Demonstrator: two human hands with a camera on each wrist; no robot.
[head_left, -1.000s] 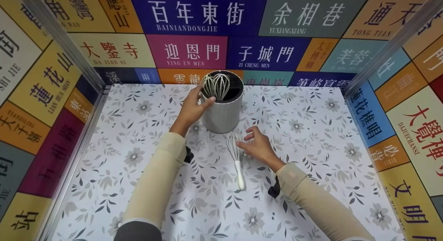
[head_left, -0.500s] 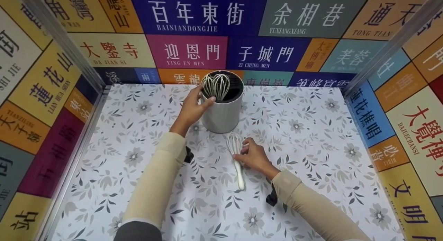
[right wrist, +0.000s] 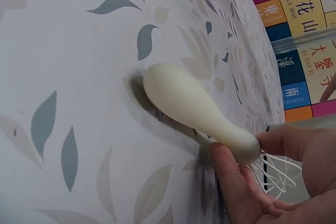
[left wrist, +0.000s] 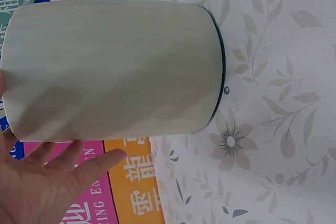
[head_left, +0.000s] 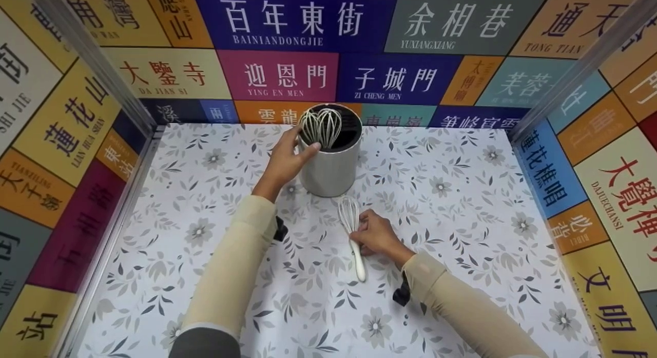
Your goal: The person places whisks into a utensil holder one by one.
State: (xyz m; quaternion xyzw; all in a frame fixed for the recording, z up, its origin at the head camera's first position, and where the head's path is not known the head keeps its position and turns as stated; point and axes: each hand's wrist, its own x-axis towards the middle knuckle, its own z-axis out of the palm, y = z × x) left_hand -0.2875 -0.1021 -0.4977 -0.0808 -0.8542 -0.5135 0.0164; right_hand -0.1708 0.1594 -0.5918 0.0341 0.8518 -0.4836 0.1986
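In the head view, a grey cylindrical utensil holder (head_left: 331, 175) stands upright near the back wall, two wire whisks (head_left: 328, 127) with their loops up at its mouth. My left hand (head_left: 286, 157) holds its upper left side, thumb at the near rim. The left wrist view shows its fingers (left wrist: 100, 166) along the holder's side. My right hand (head_left: 379, 234) pinches a small white whisk (head_left: 358, 260) where handle and wires meet. Its thick handle (right wrist: 184, 98) points toward the person, close over the table, and the right wrist view partly hides its wires behind the fingers.
A white floral cloth (head_left: 451, 296) covers the table. Printed panels with large characters rise at the back (head_left: 303, 19), left and right. Metal corner posts (head_left: 580, 60) stand where the panels meet.
My right hand has moved down from beside the wires to the top of the handle and now pinches it. The whisk has shifted slightly right. My left hand stays on the holder.
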